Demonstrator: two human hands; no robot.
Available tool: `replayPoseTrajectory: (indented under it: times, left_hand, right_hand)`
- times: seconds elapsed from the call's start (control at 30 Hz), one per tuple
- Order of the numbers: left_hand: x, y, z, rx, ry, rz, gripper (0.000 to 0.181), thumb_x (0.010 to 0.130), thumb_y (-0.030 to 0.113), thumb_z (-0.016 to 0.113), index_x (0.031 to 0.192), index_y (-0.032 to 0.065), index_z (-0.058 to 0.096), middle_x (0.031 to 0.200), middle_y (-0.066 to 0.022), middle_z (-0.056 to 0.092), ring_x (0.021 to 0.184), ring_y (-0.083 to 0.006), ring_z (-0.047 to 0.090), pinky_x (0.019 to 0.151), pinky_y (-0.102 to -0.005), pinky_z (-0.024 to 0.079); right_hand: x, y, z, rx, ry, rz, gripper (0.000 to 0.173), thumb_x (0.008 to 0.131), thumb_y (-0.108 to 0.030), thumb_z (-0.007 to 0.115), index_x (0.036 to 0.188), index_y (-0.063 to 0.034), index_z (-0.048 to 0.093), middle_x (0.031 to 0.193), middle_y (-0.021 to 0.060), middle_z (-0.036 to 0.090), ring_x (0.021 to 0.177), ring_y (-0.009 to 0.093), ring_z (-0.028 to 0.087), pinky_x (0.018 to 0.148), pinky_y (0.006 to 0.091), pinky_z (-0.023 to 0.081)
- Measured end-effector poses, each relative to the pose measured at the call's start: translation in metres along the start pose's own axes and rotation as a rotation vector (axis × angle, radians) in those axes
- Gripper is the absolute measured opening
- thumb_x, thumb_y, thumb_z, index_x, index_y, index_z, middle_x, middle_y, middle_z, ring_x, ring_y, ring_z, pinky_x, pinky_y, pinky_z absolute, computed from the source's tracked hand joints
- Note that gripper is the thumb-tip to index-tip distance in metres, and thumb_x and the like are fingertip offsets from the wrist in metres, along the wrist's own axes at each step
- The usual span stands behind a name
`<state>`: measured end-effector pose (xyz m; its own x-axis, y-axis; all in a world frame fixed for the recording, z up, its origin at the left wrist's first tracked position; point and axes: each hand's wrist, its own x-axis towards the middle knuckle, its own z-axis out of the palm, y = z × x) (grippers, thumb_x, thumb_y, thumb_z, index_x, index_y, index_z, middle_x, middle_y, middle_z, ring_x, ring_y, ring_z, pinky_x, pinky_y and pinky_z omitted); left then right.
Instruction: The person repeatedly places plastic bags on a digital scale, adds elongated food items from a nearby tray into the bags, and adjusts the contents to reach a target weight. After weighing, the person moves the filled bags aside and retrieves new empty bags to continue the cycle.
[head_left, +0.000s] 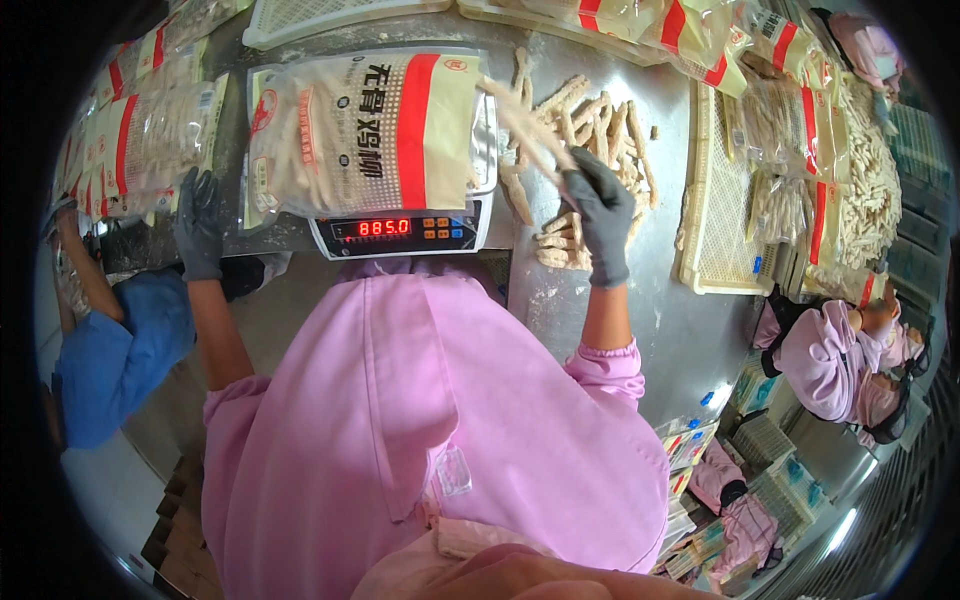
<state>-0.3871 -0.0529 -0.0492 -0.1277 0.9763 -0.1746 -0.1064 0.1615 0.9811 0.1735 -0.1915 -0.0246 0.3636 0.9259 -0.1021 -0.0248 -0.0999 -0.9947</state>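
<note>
A clear and yellow plastic bag (330, 135) with a red stripe, filled with pale breaded strips, lies on a digital scale (480, 236) with lit red digits. My right hand (600, 217), in a grey glove, grips pale breaded strips (536, 131), blurred, beside the bag's right end. Below and around it, loose breaded strips (607, 127) lie on the steel table. At the table's front edge my left hand (199, 232), also gloved in grey, holds nothing. Its fingertips are close to a filled bag (169, 135) in the left-hand pile; whether they touch it I cannot tell.
A cream plastic crate (701, 187) stands to the right, with filled bags (780, 127) and a heap of strips (866, 187) beyond. Another crate (337, 22) sits at the back. A person in blue (127, 352) is at left; people in pink (825, 360) are at right.
</note>
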Motion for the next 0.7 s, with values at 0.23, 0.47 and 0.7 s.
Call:
replayPoseTrajectory:
  times: [0.23, 0.47, 0.7]
  left_hand:
    - [0.002, -0.003, -0.006, -0.005, -0.069, -0.009, 0.043, 0.099, 0.006, 0.031, 0.142, -0.0016, 0.033, 0.137, -0.0179, 0.045, 0.125, -0.0247, 0.047, 0.105, -0.0311, 0.04]
    - [0.0, -0.005, 0.001, 0.309, -0.123, 0.102, 0.046, 0.097, 0.004, 0.034, 0.143, -0.0013, 0.031, 0.14, -0.0177, 0.042, 0.13, -0.0251, 0.043, 0.11, -0.0363, 0.036]
    - [-0.002, -0.032, -0.036, 0.295, -0.037, 0.161, 0.043, 0.097, 0.004, 0.038, 0.139, -0.0036, 0.037, 0.136, -0.0176, 0.046, 0.122, -0.0242, 0.049, 0.104, -0.034, 0.042]
  right_hand:
    - [0.009, 0.06, -0.03, -0.581, 0.363, -0.188, 0.036, 0.086, -0.014, 0.065, 0.121, -0.0034, 0.06, 0.117, 0.0152, 0.061, 0.107, 0.028, 0.056, 0.095, 0.0415, 0.042]
    - [-0.013, 0.087, 0.025, -1.397, -0.254, -0.389, 0.05, 0.075, -0.031, 0.07, 0.121, -0.0166, 0.058, 0.118, 0.0063, 0.059, 0.108, 0.026, 0.054, 0.091, 0.0421, 0.042]
    - [-0.01, 0.082, 0.014, -1.191, -0.088, -0.206, 0.027, 0.084, -0.022, 0.062, 0.109, -0.0107, 0.066, 0.095, 0.0122, 0.067, 0.085, 0.031, 0.063, 0.076, 0.0402, 0.049]
